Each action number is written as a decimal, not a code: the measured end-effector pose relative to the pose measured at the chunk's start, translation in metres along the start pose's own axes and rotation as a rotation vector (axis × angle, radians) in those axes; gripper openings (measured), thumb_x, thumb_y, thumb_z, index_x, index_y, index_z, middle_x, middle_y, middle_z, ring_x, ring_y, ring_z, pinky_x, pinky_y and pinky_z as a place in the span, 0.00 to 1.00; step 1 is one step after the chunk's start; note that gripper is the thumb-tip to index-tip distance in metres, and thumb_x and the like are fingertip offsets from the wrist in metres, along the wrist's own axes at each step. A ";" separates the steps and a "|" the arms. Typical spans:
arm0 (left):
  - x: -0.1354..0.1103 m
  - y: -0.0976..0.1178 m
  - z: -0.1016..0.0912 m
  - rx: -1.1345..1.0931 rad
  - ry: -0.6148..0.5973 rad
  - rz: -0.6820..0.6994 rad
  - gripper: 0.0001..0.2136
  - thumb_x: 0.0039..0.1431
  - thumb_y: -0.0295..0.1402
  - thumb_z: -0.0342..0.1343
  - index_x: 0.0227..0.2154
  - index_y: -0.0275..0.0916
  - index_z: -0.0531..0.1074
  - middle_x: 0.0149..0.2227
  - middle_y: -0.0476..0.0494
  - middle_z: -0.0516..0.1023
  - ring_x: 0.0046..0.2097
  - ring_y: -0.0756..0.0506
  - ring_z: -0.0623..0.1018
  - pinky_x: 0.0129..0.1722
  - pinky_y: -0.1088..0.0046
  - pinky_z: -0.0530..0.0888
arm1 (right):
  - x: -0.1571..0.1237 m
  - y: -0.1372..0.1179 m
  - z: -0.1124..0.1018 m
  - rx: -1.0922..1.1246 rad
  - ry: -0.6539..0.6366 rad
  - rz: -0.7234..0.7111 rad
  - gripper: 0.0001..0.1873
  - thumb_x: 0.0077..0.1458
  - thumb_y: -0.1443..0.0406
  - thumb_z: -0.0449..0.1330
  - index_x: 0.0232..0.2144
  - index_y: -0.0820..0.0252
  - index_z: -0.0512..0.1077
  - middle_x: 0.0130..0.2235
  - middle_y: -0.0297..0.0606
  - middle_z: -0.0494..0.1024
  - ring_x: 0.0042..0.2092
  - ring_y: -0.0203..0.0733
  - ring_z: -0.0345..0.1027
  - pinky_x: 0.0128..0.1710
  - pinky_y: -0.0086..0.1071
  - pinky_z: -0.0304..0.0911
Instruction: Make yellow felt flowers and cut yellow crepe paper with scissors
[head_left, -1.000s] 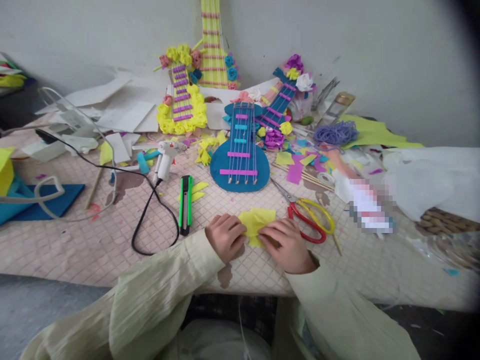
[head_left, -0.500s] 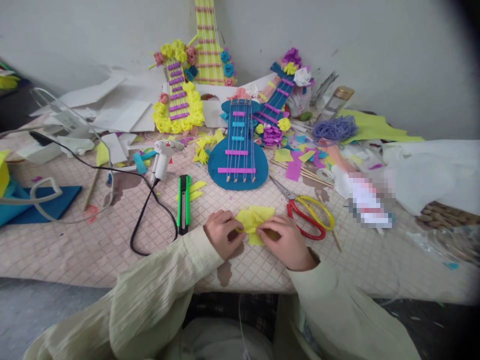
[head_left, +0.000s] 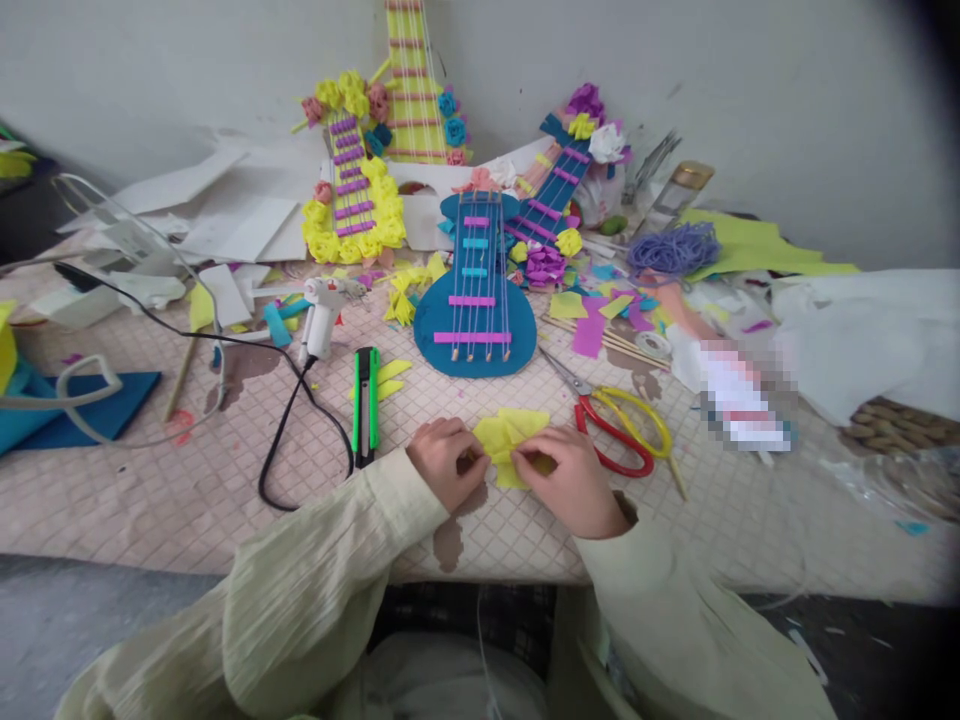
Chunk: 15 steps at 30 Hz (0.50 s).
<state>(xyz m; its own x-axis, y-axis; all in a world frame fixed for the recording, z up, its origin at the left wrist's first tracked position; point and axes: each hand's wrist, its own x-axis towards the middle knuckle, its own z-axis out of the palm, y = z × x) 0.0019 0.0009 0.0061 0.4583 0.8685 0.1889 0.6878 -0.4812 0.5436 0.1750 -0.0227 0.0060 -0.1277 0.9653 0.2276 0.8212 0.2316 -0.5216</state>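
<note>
A creased piece of yellow crepe paper (head_left: 508,432) lies low over the front of the table between my hands. My left hand (head_left: 448,465) pinches its left side between thumb and fingers. On the other side, my right hand (head_left: 571,478) has its thumb and fingertips closed on the paper near the middle. Just beyond the paper stands a blue cardboard guitar (head_left: 474,318) with purple and light-blue strips and strings. Scissors (head_left: 615,425) with one red and one yellow handle rest by my right hand. A green utility knife (head_left: 367,405) lies left of my left hand.
A white glue gun (head_left: 322,318) with a looping black cord is at the left. Behind are a yellow flower-trimmed guitar (head_left: 356,205), another blue guitar (head_left: 555,200) and purple yarn (head_left: 673,248). Paper scraps and wooden sticks (head_left: 611,345) litter the table (head_left: 300,535).
Both hands stay pinched on the yellow paper, with only tiny finger shifts. The whole view has shifted slightly.
</note>
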 end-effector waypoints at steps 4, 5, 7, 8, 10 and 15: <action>0.003 0.000 0.000 0.039 -0.041 -0.023 0.08 0.50 0.33 0.50 0.21 0.35 0.68 0.22 0.47 0.67 0.28 0.48 0.67 0.31 0.69 0.65 | 0.001 -0.002 0.001 0.001 -0.007 0.027 0.07 0.46 0.67 0.58 0.18 0.58 0.69 0.23 0.34 0.75 0.32 0.42 0.66 0.37 0.38 0.58; 0.003 0.000 0.000 0.049 -0.051 -0.028 0.08 0.50 0.33 0.50 0.21 0.35 0.68 0.22 0.47 0.67 0.28 0.49 0.67 0.31 0.69 0.65 | 0.001 -0.002 0.001 -0.002 -0.008 0.029 0.07 0.46 0.67 0.58 0.18 0.58 0.69 0.24 0.34 0.75 0.32 0.42 0.66 0.37 0.38 0.58; 0.003 0.000 0.000 0.059 -0.064 -0.030 0.10 0.52 0.35 0.49 0.21 0.35 0.67 0.22 0.47 0.67 0.27 0.49 0.67 0.31 0.69 0.65 | 0.001 -0.002 0.001 -0.012 -0.007 0.032 0.08 0.46 0.67 0.58 0.17 0.58 0.69 0.24 0.34 0.75 0.32 0.41 0.66 0.37 0.38 0.58; 0.004 0.000 0.000 0.060 -0.065 -0.027 0.10 0.52 0.35 0.49 0.21 0.35 0.67 0.22 0.47 0.67 0.27 0.49 0.66 0.31 0.69 0.65 | 0.001 -0.002 0.001 -0.018 -0.004 0.034 0.08 0.45 0.67 0.58 0.17 0.58 0.69 0.24 0.34 0.75 0.32 0.41 0.66 0.37 0.38 0.58; 0.004 0.000 0.000 0.058 -0.059 -0.024 0.11 0.52 0.36 0.49 0.21 0.35 0.67 0.22 0.47 0.67 0.27 0.49 0.66 0.31 0.69 0.64 | 0.001 -0.001 0.002 -0.026 0.004 0.033 0.08 0.45 0.67 0.59 0.17 0.59 0.69 0.24 0.33 0.75 0.32 0.41 0.66 0.37 0.38 0.58; 0.003 0.001 -0.001 0.040 -0.047 -0.022 0.07 0.49 0.32 0.51 0.20 0.35 0.67 0.21 0.48 0.66 0.27 0.49 0.67 0.30 0.70 0.65 | 0.001 -0.002 0.003 -0.042 0.014 0.032 0.08 0.45 0.67 0.58 0.16 0.59 0.68 0.23 0.33 0.75 0.31 0.42 0.66 0.36 0.38 0.58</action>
<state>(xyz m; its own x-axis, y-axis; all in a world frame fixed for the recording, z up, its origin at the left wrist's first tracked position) 0.0033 0.0031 0.0082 0.4680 0.8729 0.1382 0.7194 -0.4671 0.5142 0.1714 -0.0218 0.0050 -0.0941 0.9703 0.2229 0.8474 0.1956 -0.4936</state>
